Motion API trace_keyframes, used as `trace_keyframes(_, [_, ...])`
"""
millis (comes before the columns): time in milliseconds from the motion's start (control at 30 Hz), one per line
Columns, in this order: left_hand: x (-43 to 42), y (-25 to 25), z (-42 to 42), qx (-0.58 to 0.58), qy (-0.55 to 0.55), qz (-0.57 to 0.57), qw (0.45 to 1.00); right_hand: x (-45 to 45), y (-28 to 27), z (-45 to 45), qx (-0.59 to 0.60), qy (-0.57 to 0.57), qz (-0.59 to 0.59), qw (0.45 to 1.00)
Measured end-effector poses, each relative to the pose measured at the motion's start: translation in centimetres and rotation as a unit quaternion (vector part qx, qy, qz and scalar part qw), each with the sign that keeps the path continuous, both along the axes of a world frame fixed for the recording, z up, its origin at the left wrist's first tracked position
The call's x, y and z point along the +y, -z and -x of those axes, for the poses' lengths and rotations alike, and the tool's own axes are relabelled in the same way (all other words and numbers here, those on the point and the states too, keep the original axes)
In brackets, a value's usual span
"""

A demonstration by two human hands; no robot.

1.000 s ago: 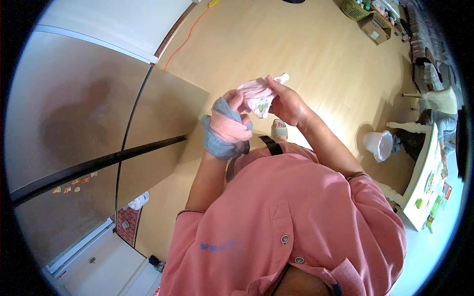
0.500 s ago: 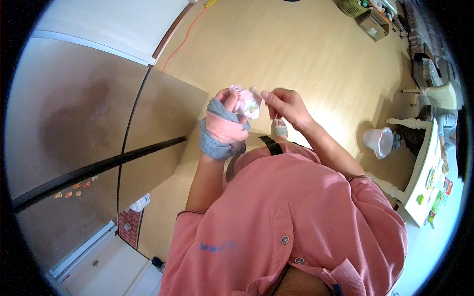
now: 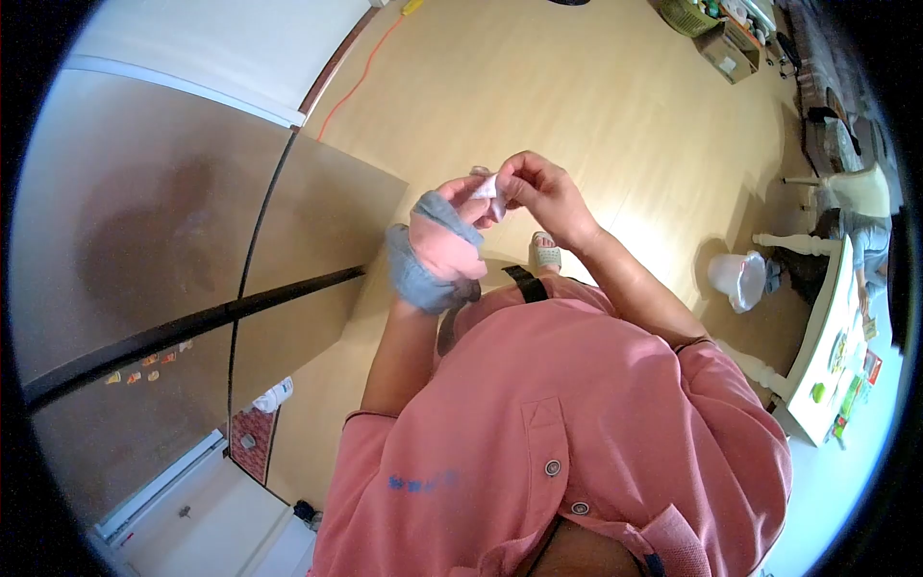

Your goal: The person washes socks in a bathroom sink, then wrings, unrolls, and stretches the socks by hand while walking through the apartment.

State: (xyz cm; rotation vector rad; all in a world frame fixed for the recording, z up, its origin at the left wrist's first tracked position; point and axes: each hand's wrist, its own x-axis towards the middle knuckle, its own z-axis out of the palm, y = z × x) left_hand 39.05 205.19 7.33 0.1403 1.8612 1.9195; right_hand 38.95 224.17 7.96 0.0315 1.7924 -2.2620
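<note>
Both hands meet in front of my pink shirt, above the floor. My left hand [image 3: 469,204] is closed round a small, soft white-and-pink packet [image 3: 486,188], mostly hidden behind the fingers. With thumb and forefinger, my right hand [image 3: 546,190] pinches the packet's right edge. A grey and pink cloth [image 3: 444,252] is bunched around my left wrist and the back of that hand. Whether the cloth is worn or just draped there, I cannot tell.
On the left stands a large brown glossy cabinet [image 3: 144,221] with a dark seam. A pale bin [image 3: 738,279] sits right, beside a white table [image 3: 817,356]. Further off are a cardboard box [image 3: 728,53], a green basket [image 3: 686,15] and an orange cord [image 3: 370,63]. A seated person's arm shows at the far right.
My right hand has moved left onto the packet and now pinches it. The packet's printed face, visible before, has turned or folded out of sight. My left hand has tilted slightly.
</note>
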Motion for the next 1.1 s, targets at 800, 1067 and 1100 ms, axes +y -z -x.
trace_keyframes(800, [-0.5,0.7,0.6,0.444,0.080,0.487,0.748,-0.3,-1.6,1.4,-0.156,-0.037,0.158,0.974])
trace_keyframes(1067, [0.9,-0.3,-0.1,0.181,-0.013,0.155,0.971,-0.4,1.0,2.1,0.005,-0.035,-0.369,0.929])
trace_keyframes(1100, [0.6,0.6,0.3,0.308,0.032,0.181,0.933,-0.2,1.0,2.4,0.009,-0.022,-0.456,0.890])
